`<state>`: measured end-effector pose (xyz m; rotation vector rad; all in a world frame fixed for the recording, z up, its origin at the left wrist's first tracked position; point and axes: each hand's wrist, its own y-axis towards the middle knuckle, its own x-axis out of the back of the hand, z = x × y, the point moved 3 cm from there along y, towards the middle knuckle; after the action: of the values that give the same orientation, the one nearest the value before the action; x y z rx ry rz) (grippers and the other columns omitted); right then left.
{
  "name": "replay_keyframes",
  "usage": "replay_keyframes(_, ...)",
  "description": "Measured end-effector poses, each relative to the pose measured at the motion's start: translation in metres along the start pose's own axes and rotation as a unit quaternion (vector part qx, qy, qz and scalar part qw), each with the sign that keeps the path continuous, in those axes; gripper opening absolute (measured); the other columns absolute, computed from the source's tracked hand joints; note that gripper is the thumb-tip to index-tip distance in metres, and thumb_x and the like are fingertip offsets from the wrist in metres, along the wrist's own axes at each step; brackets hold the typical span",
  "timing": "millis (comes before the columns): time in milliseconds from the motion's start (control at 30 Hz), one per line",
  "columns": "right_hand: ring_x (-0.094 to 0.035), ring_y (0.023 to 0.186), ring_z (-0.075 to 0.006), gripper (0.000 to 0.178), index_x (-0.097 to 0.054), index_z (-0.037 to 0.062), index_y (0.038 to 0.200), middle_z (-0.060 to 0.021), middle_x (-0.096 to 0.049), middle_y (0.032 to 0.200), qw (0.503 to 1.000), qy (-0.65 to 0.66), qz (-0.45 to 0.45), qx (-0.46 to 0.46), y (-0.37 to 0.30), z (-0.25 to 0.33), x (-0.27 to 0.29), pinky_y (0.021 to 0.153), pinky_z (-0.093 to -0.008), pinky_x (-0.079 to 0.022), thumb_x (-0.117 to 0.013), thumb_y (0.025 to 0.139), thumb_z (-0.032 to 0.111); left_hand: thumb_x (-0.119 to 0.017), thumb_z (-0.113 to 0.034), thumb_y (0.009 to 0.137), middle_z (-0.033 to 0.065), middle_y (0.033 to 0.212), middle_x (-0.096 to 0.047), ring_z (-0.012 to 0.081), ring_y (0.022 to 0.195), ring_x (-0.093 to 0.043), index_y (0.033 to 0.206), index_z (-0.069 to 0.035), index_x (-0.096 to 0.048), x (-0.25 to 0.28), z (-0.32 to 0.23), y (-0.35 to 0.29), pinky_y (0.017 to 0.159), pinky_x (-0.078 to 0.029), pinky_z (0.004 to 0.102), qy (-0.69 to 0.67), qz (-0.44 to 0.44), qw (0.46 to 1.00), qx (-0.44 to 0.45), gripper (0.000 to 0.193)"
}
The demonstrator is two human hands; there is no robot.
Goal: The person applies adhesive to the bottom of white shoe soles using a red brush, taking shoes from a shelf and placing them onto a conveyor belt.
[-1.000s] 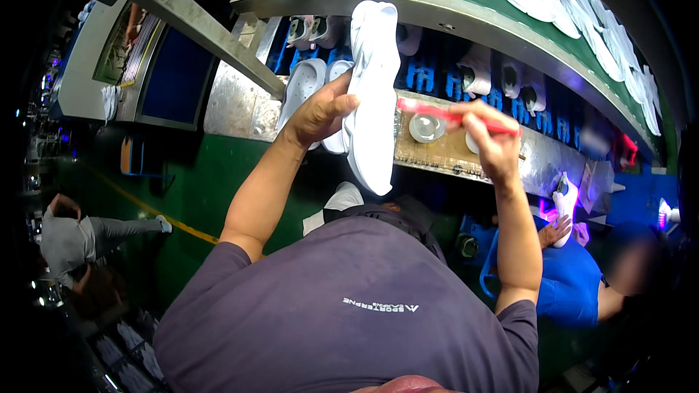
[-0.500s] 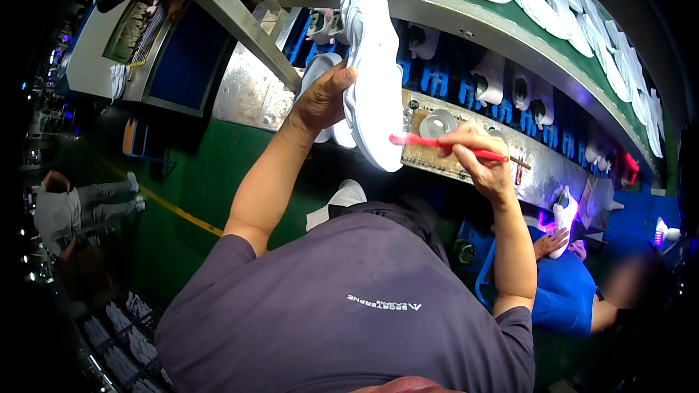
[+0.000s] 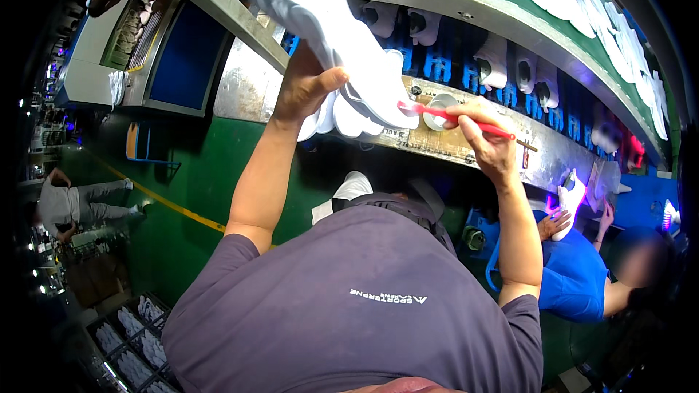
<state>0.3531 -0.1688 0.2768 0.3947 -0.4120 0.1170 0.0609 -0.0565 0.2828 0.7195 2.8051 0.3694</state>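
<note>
The left hand (image 3: 304,91) grips the white sole (image 3: 338,33) by its side edge; the right hand (image 3: 491,138) pinches a red brush (image 3: 429,110), its tip at the sole's lower end. Held up over the bench (image 3: 244,84), the sole looks light and springy, probably slick where wet; mid-length edges seem the safest hold.

Glossy red plastic brush (image 3: 435,111)
</note>
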Motion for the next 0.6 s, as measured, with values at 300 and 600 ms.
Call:
replay_keyframes(300,-0.073,0.089,-0.0163,0.025,-0.072,-0.0048,0.114,-0.0113,-0.076,0.093,0.914,0.289,-0.158,-0.236,-0.032,0.000,-0.063,0.088,-0.0299,-0.056,-0.060,0.105,0.015,-0.089,-0.054,0.074,0.0189,0.137,-0.051,0.0325,0.130,-0.052,0.142,0.003,-0.049,-0.017,-0.019,-0.030,0.109,-0.046,0.0444,0.365,0.004,0.909,-0.203,0.098)
replay_keyframes(600,-0.072,0.089,-0.0169,0.026,-0.071,-0.0060,0.116,-0.0131,-0.075,0.100,0.835,0.467,-0.154,-0.248,-0.025,0.016,-0.072,0.087,-0.0296,-0.054,-0.059,0.105,0.015,-0.094,-0.031,0.074,0.0183,0.143,-0.047,0.0316,0.136,-0.047,0.151,-0.004,-0.038,-0.016,0.012,-0.027,0.115,-0.038,0.0435,0.338,0.049,0.926,-0.163,0.099)
